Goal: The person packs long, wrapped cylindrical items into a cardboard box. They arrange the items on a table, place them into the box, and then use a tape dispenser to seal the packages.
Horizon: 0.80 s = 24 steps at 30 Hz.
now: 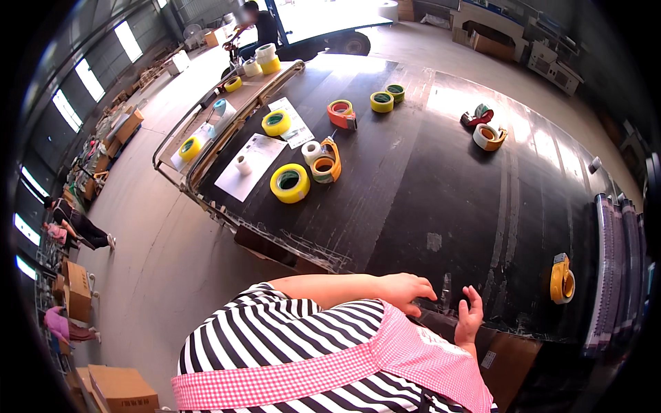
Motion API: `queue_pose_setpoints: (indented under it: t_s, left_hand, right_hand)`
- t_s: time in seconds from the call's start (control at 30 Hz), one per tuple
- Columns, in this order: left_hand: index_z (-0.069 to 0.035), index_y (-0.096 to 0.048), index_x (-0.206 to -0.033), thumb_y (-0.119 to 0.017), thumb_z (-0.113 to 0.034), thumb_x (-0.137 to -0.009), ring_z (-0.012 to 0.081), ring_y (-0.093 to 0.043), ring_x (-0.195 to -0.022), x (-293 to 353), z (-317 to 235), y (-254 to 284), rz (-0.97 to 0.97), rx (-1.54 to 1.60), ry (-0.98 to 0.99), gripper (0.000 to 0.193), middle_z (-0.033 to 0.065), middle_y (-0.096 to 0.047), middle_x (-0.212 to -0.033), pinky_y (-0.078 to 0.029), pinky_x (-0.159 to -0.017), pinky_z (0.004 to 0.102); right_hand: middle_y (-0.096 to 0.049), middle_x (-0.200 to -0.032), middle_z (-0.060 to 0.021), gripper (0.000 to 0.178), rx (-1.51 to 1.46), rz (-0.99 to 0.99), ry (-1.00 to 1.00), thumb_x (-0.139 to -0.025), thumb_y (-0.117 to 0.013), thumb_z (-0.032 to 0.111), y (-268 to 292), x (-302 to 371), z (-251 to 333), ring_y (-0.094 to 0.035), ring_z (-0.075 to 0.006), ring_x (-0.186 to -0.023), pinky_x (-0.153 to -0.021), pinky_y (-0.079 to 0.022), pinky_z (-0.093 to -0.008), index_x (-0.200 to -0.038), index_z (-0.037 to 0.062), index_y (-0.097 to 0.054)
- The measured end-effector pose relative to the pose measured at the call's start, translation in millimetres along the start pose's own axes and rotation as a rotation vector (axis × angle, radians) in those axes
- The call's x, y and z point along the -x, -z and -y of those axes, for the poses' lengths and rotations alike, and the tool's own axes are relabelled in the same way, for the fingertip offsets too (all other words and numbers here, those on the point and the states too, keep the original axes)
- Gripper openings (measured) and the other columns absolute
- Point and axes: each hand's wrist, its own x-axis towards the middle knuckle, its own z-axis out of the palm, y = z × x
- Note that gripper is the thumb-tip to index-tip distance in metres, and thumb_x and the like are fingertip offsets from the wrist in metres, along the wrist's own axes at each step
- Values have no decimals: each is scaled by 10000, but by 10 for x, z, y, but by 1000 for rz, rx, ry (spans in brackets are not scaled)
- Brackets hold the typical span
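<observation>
My left hand (406, 289) is at the near edge of the black table (441, 206), its fingers loosely bent, with nothing seen in it. To its right, my right hand (469, 318) is raised at the same edge, fingers apart and holding nothing. A pale scuffed strip (446, 283) on the tabletop lies between them. Farther right sits an orange tape dispenser (562, 279), the nearest tool to my right hand. Up and to the left of my hands are a big yellow tape roll (290, 183) and another orange tape dispenser (326, 165).
More tape rolls and a red tape dispenser (341, 115) lie across the table. Paper sheets (237, 180) are at its left. Dark fabric-like rolls (609, 268) stand at the right edge. A cardboard box (508, 365) is below the near edge. Other people are in the background.
</observation>
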Motion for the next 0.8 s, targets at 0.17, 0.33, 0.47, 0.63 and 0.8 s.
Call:
queue_pose_setpoints:
  t_s: [0.17,0.33,0.47,0.63,0.8]
  left_hand:
    - [-45,-548,-1334,-771,-213,-792,359,-548,-1206,-801,-508,-667,109,41,-189,610,169,-558,-1323,-445,-1018,465]
    - [-53,-545,-1342,-775,-231,-792,368,-554,-1196,-1203,-847,-897,115,-1,-182,622,172,-560,-1313,-447,-1016,461]
    - [-62,-545,-1347,-769,-243,-800,368,-556,-1199,-1563,-1008,-963,238,-6,-197,618,173,-561,-1316,-447,-1020,461]
    - [-54,-549,-1350,-733,-235,-842,346,-539,-1243,-2019,-1105,-980,324,-31,-279,570,161,-552,-1357,-444,-1048,436]
    - [-46,-550,-1339,-703,-203,-885,335,-535,-1251,-2650,-1094,-839,284,-8,-376,504,163,-547,-1358,-448,-1054,420]
  right_hand:
    - [-640,-1186,-115,339,94,-187,2,-945,-545,-7,1361,600,-31,-601,-183,-1106,-997,-451,-308,-1283,-22,-557]
    - [-639,-1079,-95,328,171,-382,-102,-939,-524,-18,2393,1231,-409,-606,-166,-995,-936,-471,-290,-1266,-28,-558]
    - [-654,-1042,-107,357,120,-480,-167,-916,-523,-57,2586,1665,-901,-615,-166,-969,-933,-472,-295,-1270,-25,-553]
    - [-708,-1036,-84,356,46,-254,-272,-900,-633,26,2174,1638,-760,-654,-122,-937,-845,-519,-264,-1254,8,-604]
    - [-719,-1021,-75,361,167,-296,-319,-878,-674,67,2426,1588,-427,-675,-137,-916,-842,-535,-277,-1237,50,-637]
